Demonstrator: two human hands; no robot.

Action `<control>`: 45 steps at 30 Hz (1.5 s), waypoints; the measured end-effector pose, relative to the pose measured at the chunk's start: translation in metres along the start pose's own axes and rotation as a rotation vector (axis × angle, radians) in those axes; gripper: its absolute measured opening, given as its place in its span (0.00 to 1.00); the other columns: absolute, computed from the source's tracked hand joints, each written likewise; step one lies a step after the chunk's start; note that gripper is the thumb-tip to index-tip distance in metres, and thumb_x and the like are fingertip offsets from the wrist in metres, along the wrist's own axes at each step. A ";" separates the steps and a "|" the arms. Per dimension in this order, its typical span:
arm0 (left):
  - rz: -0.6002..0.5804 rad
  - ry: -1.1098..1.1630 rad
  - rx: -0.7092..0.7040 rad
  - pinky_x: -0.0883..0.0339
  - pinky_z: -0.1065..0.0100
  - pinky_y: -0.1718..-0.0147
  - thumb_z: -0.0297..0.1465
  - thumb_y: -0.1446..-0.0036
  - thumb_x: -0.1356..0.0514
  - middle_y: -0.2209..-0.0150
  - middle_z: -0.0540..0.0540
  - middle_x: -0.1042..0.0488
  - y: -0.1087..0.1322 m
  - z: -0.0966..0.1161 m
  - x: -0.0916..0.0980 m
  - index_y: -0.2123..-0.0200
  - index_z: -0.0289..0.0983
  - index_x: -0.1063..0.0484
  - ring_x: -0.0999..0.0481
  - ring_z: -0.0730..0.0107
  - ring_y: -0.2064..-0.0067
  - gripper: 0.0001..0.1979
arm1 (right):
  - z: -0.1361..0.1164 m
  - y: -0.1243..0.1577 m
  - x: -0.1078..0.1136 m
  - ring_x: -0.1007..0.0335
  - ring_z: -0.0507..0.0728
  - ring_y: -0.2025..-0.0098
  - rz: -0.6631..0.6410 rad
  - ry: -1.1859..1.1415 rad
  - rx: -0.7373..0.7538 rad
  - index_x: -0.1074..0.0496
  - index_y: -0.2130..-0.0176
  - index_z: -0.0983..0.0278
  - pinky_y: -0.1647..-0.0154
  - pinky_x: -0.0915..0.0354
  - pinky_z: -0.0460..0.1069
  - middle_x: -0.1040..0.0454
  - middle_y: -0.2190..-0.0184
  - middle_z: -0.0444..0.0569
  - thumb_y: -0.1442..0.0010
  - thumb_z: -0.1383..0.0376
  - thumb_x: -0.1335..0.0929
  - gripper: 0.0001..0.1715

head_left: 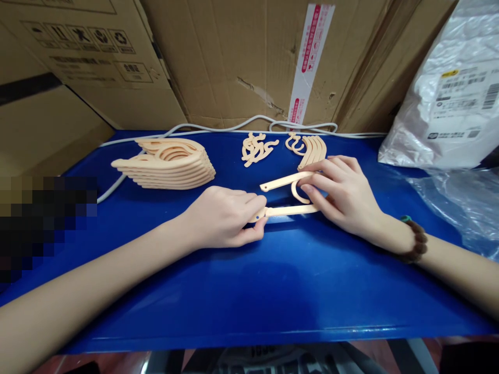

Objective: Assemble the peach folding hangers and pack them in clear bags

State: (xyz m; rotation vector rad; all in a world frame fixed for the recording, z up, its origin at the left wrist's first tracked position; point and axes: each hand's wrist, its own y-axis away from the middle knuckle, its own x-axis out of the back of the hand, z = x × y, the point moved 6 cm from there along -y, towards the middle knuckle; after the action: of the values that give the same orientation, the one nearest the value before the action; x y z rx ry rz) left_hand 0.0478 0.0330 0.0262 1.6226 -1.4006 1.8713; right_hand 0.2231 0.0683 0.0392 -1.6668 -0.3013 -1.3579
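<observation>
And here were the hands at work, apart from each other over the table, with beige parts between them. The left hand (230, 215) had thumb and fingers pinched firmly on a pale beige, flat plastic end piece (256, 216) with a hole through it, gripped close to the joint, presumably to steady it there. From that pinch a slim, straight beige plastic lower bar (290, 210) ran across to the right hand (339, 195); whether those fingers bore its far end, I couldn't tell. Up above, the right fingers were closed around a second slim beige upper bar (278, 182), its holed tip left free and pointing left, as if to keep that hole clear. A curved beige plastic hook (299, 193) hung just under it, by the right fingertips.

Further out, the stock! A neat stack of beige, wing-shaped plastic pieces (167, 163) sat beyond the left hand, nested alike, probably to save room. A loose heap of small beige hooked parts (257, 149) lay at the back, and beside it a fanned row of curved beige strips (314, 150), within easy reach of the right, all on the glossy blue tabletop (249, 291).
</observation>
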 end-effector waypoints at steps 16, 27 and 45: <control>-0.104 0.028 -0.176 0.36 0.50 0.45 0.26 0.40 0.51 0.58 0.37 0.24 -0.002 0.003 -0.008 0.63 0.33 0.29 0.29 0.51 0.52 0.11 | 0.017 0.000 -0.008 0.34 0.61 0.58 -0.079 0.173 -0.056 0.23 0.54 0.63 0.53 0.44 0.56 0.23 0.58 0.53 0.30 0.60 0.38 0.17; -0.122 0.002 -0.151 0.34 0.48 0.40 0.21 0.39 0.49 0.39 0.34 0.31 0.000 0.001 -0.012 0.60 0.34 0.27 0.37 0.47 0.35 0.12 | 0.016 -0.001 -0.005 0.36 0.61 0.59 -0.073 0.344 -0.011 0.23 0.55 0.63 0.53 0.46 0.57 0.24 0.60 0.55 0.30 0.60 0.39 0.18; -0.116 0.047 -0.141 0.27 0.53 0.45 0.23 0.35 0.51 0.45 0.30 0.26 0.002 0.000 -0.017 0.60 0.28 0.28 0.29 0.43 0.39 0.12 | 0.018 0.000 -0.013 0.37 0.60 0.63 -0.117 0.382 -0.029 0.23 0.57 0.65 0.57 0.49 0.55 0.25 0.64 0.54 0.29 0.60 0.42 0.21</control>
State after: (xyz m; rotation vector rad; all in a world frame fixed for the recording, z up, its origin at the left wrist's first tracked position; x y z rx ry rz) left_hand 0.0519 0.0378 0.0105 1.5471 -1.3561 1.6948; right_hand 0.2298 0.0866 0.0283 -1.3923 -0.1578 -1.7396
